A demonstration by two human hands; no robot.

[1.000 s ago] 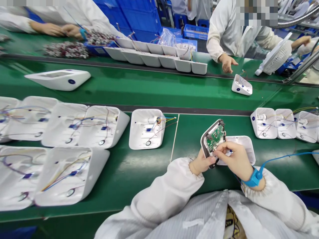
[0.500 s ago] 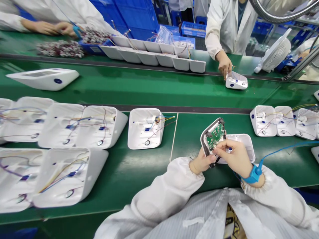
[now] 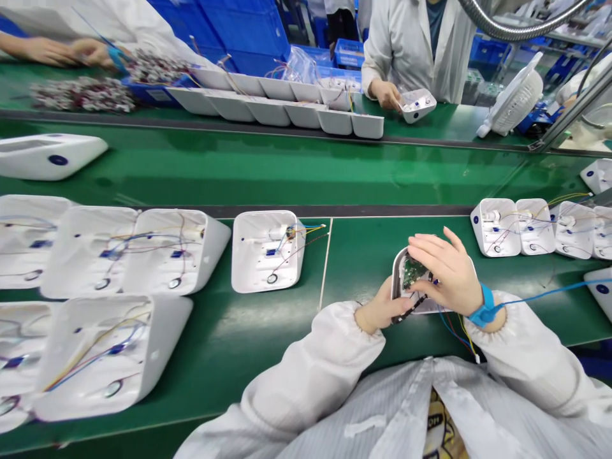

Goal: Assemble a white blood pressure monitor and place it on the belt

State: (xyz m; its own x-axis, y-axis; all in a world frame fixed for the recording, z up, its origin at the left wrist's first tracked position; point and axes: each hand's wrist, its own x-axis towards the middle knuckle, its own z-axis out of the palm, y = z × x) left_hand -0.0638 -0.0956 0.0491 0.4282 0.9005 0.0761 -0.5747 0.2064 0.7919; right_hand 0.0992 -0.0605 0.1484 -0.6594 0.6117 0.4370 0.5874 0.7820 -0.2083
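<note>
The left hand (image 3: 382, 310) is gripping the white cover (image 3: 399, 280) with its green circuit board (image 3: 412, 273) — the right hand (image 3: 447, 271) is lying spread over it, fingers apart, above the green worktop (image 3: 363, 248).

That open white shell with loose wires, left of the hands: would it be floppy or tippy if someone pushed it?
The white shell looks like rigid moulded plastic, so it would probably slide flat on the green mat. Hollow, it is likely light. Its thin coloured wires trail over the edge and would probably flop or snag.

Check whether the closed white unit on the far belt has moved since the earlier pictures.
Yes. The closed white unit has travelled left along the belt, away from the open housing on the near bench.
</note>
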